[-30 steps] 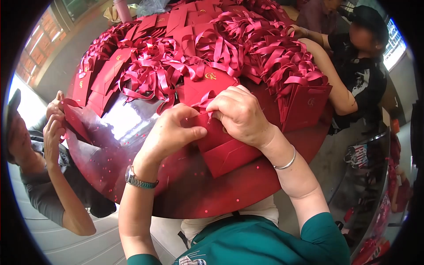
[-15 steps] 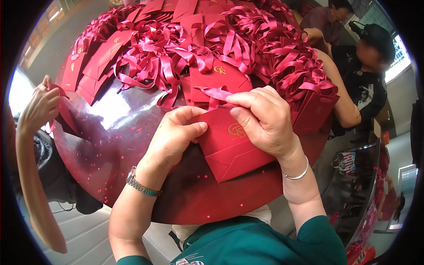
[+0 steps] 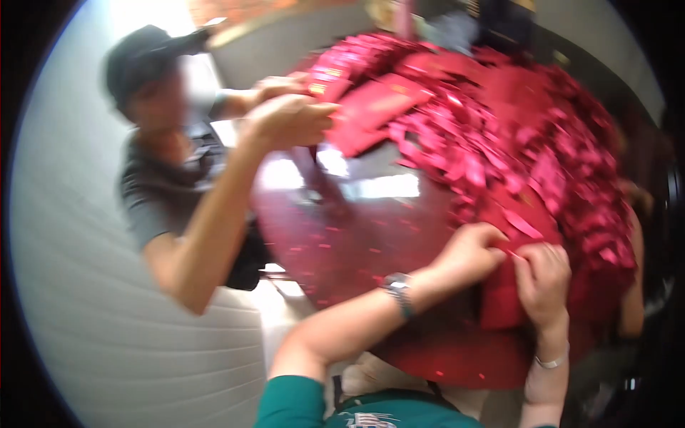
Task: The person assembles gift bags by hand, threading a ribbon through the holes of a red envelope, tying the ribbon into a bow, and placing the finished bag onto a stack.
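A red paper gift bag (image 3: 497, 303) stands at the table's near edge, in front of me. My left hand (image 3: 467, 251) is closed, pinching the bag's top edge by its left corner. Close beside it, my right hand (image 3: 544, 278) is closed too, thumb and fingers pinched on the pink ribbon at the top of the bag. Blur hides the ribbon's exact run between my fingertips. Just beyond my hands, a loose pink ribbon end (image 3: 524, 224) lies over another red bag.
Piles of red bags (image 3: 385, 103) and tangled pink ribbons (image 3: 471, 160) cover the far and right parts of the round dark-red table (image 3: 428, 367). Small red scraps dot its left part. A co-worker in a dark cap (image 3: 182, 207) works at the left, hands over the table.
The view has swung left, bringing the co-worker at the left fully into sight and shifting the table rightward. My hands remain at the bag's top, my right one now lower on its right side.
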Tool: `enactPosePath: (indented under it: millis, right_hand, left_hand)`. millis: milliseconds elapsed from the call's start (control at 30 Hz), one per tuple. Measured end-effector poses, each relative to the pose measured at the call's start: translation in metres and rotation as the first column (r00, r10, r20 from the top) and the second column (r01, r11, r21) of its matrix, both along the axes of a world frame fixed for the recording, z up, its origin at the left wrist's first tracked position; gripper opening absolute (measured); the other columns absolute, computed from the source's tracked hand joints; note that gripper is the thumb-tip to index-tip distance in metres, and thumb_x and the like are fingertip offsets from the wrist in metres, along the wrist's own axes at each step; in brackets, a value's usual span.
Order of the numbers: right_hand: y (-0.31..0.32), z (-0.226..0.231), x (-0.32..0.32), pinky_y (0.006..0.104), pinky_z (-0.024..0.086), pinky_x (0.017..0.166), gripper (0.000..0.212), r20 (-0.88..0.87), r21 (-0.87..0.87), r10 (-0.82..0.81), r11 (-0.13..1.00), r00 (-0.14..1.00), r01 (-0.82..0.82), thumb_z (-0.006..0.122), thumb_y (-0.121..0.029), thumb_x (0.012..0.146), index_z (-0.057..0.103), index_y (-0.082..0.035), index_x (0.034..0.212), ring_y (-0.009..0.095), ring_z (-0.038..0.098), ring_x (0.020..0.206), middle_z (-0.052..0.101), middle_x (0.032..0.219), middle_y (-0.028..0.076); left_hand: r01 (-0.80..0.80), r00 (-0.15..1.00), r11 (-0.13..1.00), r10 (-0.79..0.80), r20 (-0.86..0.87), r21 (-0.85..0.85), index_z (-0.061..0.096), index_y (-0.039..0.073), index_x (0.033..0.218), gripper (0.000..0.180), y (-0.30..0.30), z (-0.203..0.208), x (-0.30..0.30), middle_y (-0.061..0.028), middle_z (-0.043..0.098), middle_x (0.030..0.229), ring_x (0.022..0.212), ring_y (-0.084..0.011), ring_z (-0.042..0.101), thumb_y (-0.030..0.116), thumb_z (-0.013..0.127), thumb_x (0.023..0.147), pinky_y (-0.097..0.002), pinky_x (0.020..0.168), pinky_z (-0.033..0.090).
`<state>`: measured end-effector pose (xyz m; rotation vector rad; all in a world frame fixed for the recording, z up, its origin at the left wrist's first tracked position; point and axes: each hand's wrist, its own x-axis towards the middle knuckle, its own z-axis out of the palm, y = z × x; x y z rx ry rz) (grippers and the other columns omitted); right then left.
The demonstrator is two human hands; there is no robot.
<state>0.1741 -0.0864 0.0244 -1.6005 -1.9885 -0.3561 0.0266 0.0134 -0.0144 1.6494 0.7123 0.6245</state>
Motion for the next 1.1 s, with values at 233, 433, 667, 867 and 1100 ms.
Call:
enactPosePath:
  millis: [233,433,667,867,1100]
  right_hand:
    - [0.0,-0.006,-0.005,0.0439,0.041,0.069,0.007,-0.106,0.062,0.025,0.998,0.994,-0.019,0.062,-0.004,0.082,0.056,-0.004,0.08,0.035,0.054,0.07,0.058,0.075,0.013]
    - [0.001,-0.019,-0.005,0.0424,0.045,0.071,0.006,-0.153,-0.003,0.004,1.0,0.988,-0.004,0.062,0.0,0.081,0.057,-0.002,0.082,0.033,0.055,0.074,0.059,0.079,0.014]
    - [0.002,-0.009,-0.01,0.041,0.045,0.068,0.011,-0.155,-0.007,-0.061,0.998,0.986,0.06,0.064,0.005,0.079,0.061,-0.003,0.087,0.032,0.057,0.074,0.061,0.081,0.013]
    - [0.02,-0.006,-0.007,0.0376,0.047,0.066,0.011,-0.097,0.004,0.002,1.0,0.995,-0.001,0.069,0.001,0.076,0.062,-0.004,0.083,0.029,0.06,0.069,0.063,0.077,0.011]
    - [0.003,-0.004,0.007,0.036,0.044,0.061,0.014,-0.122,0.004,-0.032,0.999,0.992,0.032,0.07,0.001,0.071,0.061,-0.006,0.078,0.026,0.058,0.062,0.061,0.069,0.007]
  left_hand:
    - [-0.139,0.985,0.99,0.133,0.113,0.041,0.066,-0.004,0.1,0.029,-0.005,-0.01,0.008,-0.0168,0.07,0.087,0.082,-0.0206,0.067,0.014,0.071,0.078,-0.0332,0.073,0.052]
    - [-0.156,0.987,0.988,0.156,0.043,-0.003,0.068,-0.001,0.094,0.028,-0.005,-0.006,-0.003,-0.0205,0.068,0.091,0.09,-0.0333,0.066,0.017,0.073,0.073,-0.0405,0.081,0.051]
    - [-0.184,0.983,0.981,0.183,0.016,0.061,0.07,0.001,0.09,0.024,0.001,0.007,0.002,-0.0199,0.068,0.088,0.088,-0.0348,0.066,0.017,0.072,0.072,-0.0418,0.08,0.053]
    - [-0.067,0.998,0.99,0.066,-0.017,-0.123,0.067,-0.004,0.101,0.023,0.018,0.001,-0.004,-0.0093,0.07,0.09,0.081,-0.0134,0.064,0.008,0.068,0.081,-0.0283,0.074,0.052]
    - [0.027,1.0,0.956,-0.024,0.014,-0.291,0.061,-0.003,0.106,0.021,0.008,0.008,0.0,-0.0041,0.064,0.091,0.079,-0.0101,0.058,0.0,0.063,0.086,-0.0242,0.071,0.046]
